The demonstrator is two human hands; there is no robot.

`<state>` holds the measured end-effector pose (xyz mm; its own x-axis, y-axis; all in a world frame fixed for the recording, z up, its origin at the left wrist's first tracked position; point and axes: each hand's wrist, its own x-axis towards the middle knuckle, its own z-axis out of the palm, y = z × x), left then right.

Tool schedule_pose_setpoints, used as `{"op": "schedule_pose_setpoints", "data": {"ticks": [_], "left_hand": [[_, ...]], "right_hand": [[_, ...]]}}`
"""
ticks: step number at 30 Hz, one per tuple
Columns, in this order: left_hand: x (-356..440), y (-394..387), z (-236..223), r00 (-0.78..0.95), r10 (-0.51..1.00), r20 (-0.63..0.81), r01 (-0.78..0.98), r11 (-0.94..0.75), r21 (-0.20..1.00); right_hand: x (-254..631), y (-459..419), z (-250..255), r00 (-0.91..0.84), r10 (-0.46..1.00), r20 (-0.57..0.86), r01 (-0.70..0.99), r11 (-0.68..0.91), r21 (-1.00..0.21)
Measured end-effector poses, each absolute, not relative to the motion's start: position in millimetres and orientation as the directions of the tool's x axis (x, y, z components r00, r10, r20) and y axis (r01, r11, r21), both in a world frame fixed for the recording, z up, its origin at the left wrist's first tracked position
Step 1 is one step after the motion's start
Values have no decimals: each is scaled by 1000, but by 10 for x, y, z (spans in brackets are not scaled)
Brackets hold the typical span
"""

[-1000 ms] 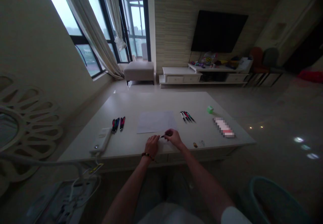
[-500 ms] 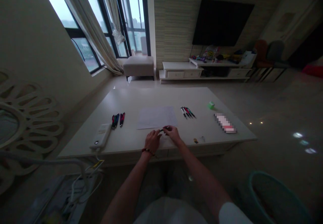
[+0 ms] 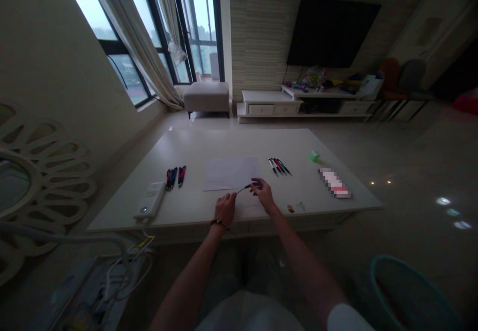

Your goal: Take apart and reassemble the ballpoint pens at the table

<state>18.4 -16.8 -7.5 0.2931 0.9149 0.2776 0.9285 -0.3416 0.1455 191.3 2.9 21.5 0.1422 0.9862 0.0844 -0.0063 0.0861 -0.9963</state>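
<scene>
1 slim dark pen (image 3: 243, 188), pinched by right hand (image 3: 263, 194), left hand (image 3: 225, 209) half-curled, empty

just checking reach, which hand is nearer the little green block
Right. The right hand, holding a dark pen, lies nearer the person and to the left of the little green block, not touching it. The left hand is farther off, left of the right hand.

a home living room: wall-mounted tv (image 3: 333, 32) above a low white media cabinet (image 3: 304, 106).
</scene>
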Motion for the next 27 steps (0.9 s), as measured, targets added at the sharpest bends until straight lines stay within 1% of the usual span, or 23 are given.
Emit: {"op": "schedule_pose_setpoints", "data": {"ticks": [4,8,11,15,19,21,24,26,27], "left_hand": [[183,-162,-91,281,918,280,928,-334,163],[185,-162,-91,267,926,267,930,-321,182],[185,-161,-85,254,927,276,931,-311,190],[181,-162,-78,241,923,299,933,-306,191],[181,-166,-71,239,928,284,937,-298,183],[181,-167,-72,244,929,279,939,-298,173],[182,-166,-78,259,928,267,936,-309,165],[182,-168,-77,286,923,259,929,-333,161],[183,-171,-74,306,916,258,922,-352,159]], "right_hand": [[2052,62,187,148,987,64,-3,65,-998],[2141,71,106,188,979,78,58,68,-996],[2155,71,-4,238,964,120,181,78,-980],[2075,124,-137,133,972,194,370,133,-920],[1993,214,-183,61,972,227,479,171,-861],[2000,215,-175,59,973,224,510,164,-844],[2040,132,-121,117,957,264,531,165,-831],[2035,49,-67,130,943,306,511,200,-836],[2016,12,-40,109,940,322,493,230,-839]]}}
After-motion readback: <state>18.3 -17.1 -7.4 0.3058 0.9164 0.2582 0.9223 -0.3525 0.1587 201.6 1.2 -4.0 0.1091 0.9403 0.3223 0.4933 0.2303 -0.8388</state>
